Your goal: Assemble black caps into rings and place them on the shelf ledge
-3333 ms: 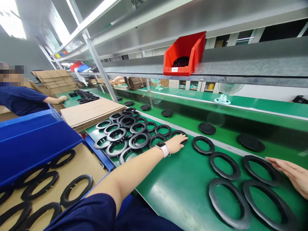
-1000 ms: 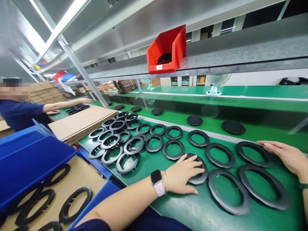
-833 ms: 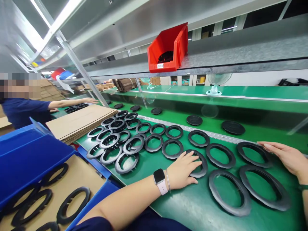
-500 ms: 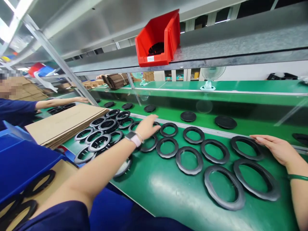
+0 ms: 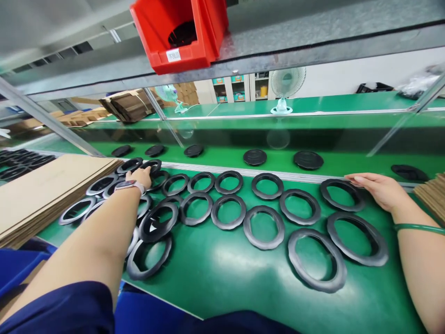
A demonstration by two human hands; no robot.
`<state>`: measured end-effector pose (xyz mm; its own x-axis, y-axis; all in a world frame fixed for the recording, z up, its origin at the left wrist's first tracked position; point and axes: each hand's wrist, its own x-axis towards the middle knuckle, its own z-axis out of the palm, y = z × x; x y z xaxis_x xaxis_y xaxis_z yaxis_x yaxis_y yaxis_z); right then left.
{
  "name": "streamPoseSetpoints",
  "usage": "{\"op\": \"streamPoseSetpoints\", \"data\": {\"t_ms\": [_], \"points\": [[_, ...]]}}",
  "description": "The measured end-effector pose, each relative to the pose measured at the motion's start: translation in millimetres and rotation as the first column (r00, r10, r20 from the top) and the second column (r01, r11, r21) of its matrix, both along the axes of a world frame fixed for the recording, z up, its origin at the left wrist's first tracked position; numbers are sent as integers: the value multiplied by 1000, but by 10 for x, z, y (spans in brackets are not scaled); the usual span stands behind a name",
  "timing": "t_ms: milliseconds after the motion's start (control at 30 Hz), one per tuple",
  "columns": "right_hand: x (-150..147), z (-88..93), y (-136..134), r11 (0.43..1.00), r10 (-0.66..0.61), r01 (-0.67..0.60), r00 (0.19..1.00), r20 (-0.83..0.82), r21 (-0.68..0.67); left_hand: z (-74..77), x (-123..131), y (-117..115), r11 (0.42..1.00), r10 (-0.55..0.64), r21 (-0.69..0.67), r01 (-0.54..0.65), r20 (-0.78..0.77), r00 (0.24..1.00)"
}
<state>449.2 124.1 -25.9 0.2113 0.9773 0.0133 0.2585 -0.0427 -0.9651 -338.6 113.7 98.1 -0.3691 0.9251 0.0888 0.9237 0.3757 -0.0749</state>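
Note:
Black oval rubber rings point(image 5: 228, 211) lie in two rows across the green table point(image 5: 222, 273). A loose heap of the same rings point(image 5: 153, 221) sits at the left end. My left hand point(image 5: 139, 176), a watch on its wrist, reaches far left and its stretched fingers rest on a ring at the back of the heap point(image 5: 152, 165). My right hand point(image 5: 377, 190) lies flat and open at the right, with its fingers on the far rim of the rightmost back-row ring point(image 5: 342, 195). Neither hand lifts anything.
A stack of flat cardboard sheets point(image 5: 45, 185) lies left of the heap. Black round discs point(image 5: 255, 157) sit on the green belt behind a metal rail. A red bin point(image 5: 181, 32) stands on the shelf overhead. A blue crate edge point(image 5: 17, 269) is at bottom left.
My left hand has left the front-row ring and swung far left onto the heap. The view has turned right and down. My right hand has stayed on its ring.

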Motion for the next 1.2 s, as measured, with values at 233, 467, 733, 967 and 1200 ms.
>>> {"op": "streamPoseSetpoints", "data": {"t_ms": [233,467,733,967,1200], "points": [[-14,10,-19,999,6,-6,1000,3,37,280,245,22,992,-61,111,52,80,995],[-91,77,-50,998,27,-26,1000,-8,65,482,1589,-581,917,-376,313,246,479,793],[-195,143,-92,995,37,-38,999,4,90,-197,3150,-1633,964,169,-17,264,807,-566],[-196,161,-105,994,24,-25,1000,19,103,-509,3300,-1707,952,207,-4,306,744,-635],[-225,191,-128,995,10,-12,1000,21,96,-480,3249,-1768,943,237,-29,330,758,-608]]}}
